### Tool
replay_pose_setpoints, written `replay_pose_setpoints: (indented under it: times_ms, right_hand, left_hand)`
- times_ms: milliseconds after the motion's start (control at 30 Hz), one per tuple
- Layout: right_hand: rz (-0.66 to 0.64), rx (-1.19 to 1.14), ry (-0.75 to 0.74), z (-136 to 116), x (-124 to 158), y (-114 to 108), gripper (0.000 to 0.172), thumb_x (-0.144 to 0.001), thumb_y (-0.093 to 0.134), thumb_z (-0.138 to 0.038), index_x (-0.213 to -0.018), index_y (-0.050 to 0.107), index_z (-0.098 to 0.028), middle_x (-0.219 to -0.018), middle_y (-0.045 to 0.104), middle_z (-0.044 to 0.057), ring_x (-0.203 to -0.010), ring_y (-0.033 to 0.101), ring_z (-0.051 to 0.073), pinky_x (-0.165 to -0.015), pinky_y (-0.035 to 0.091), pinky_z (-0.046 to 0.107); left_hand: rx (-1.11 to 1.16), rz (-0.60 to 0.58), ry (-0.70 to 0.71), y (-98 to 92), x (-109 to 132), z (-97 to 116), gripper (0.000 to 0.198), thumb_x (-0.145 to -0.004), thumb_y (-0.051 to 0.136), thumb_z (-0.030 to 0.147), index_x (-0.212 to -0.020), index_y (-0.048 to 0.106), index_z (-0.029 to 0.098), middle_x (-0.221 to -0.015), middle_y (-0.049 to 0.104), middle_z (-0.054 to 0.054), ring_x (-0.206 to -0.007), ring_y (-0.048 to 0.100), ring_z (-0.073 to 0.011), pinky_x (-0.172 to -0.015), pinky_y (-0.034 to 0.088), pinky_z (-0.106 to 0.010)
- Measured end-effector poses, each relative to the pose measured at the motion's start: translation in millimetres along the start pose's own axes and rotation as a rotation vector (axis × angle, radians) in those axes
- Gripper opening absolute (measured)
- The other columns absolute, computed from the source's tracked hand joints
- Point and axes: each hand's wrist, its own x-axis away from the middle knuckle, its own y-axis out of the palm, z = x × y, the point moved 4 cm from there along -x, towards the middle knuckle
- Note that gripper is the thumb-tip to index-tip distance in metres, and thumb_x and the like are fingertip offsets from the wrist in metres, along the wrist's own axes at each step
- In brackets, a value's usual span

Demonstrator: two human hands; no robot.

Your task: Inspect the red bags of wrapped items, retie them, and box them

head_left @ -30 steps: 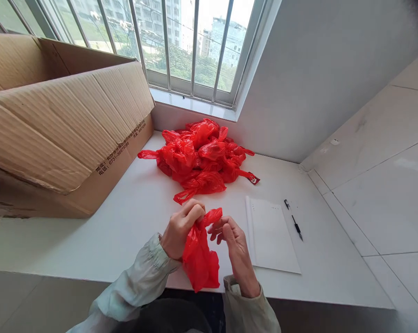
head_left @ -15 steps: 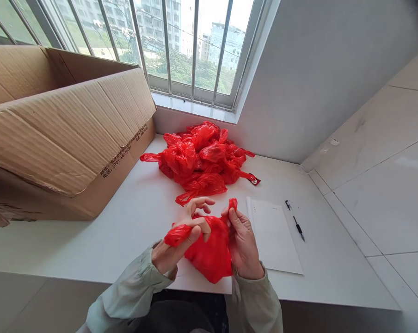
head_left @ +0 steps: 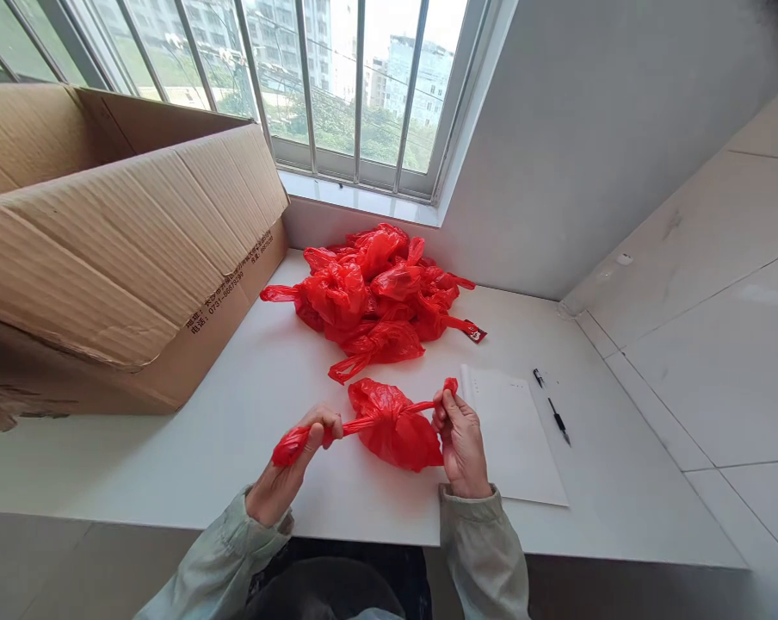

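Fingers (head_left: 328, 419) curled shut, the left hand (head_left: 293, 472) grips one twisted handle of a red bag (head_left: 398, 439); the right hand (head_left: 461, 445) pinches the other between thumb and fingers. The handles stretch taut across the bag, near the middle of the worktop's (head_left: 227, 482) front edge. Beyond it, red bags (head_left: 363, 297) heap towards the back edge. Paper (head_left: 515, 443) lies beside the right hand, a black pen (head_left: 558, 421) farther towards the right edge. A cardboard box (head_left: 137, 250) fills the back left corner.
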Motion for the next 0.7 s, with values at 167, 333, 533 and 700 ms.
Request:
replay_pose_setpoints:
  times_ms: [167, 333, 533, 700]
  right_hand:
    - [0.041, 0.023, -0.102, -19, 2, -4, 0.031, -0.067, 0.076, -0.044, -0.07, 0.063, -0.016, -0.059, 0.047, -0.004, -0.051, 0.035, 0.006, -0.046, 0.028, 0.021]
    - [0.101, 0.037, -0.068, -9, -3, -14, 0.034, -0.063, 0.077, -0.046, -0.072, 0.062, -0.016, -0.056, 0.044, -0.006, -0.049, 0.035, 0.006, -0.045, 0.028, 0.021]
    - [0.047, 0.043, -0.005, 11, 0, 0, 0.04, -0.067, 0.072, -0.053, -0.07, 0.054, -0.018, -0.053, 0.044, -0.007, -0.046, 0.039, 0.007, -0.045, 0.032, 0.02]
    - [-0.064, 0.086, 0.06, 27, 3, 16, 0.044, -0.064, 0.073, -0.056, -0.067, 0.052, -0.018, -0.048, 0.045, -0.007, -0.041, 0.036, 0.006, -0.041, 0.029, 0.02]
  left_hand:
    - [-0.263, -0.049, 0.031, 1.7, -1, 1, 0.038, -0.098, 0.032, 0.039, -0.07, 0.051, 0.021, -0.066, 0.052, 0.0, -0.06, 0.047, -0.0154, -0.056, 0.039, -0.025]
    - [-0.304, -0.101, 0.109, -0.3, 1, 1, 0.041, -0.097, 0.033, 0.037, -0.059, 0.04, 0.021, -0.058, 0.043, 0.001, -0.058, 0.042, -0.0161, -0.052, 0.037, -0.025]
    - [-0.095, -0.244, 0.146, 6.9, -5, 43, 0.052, -0.095, 0.037, 0.05, -0.057, 0.057, 0.021, -0.101, 0.06, -0.011, -0.101, 0.053, -0.0254, -0.093, 0.044, -0.042]
    - [0.211, -0.32, 0.154, 41.6, -20, 67, 0.058, -0.091, 0.039, 0.062, -0.056, 0.061, 0.022, -0.059, 0.057, -0.006, -0.069, 0.059, -0.0225, -0.068, 0.051, -0.036]
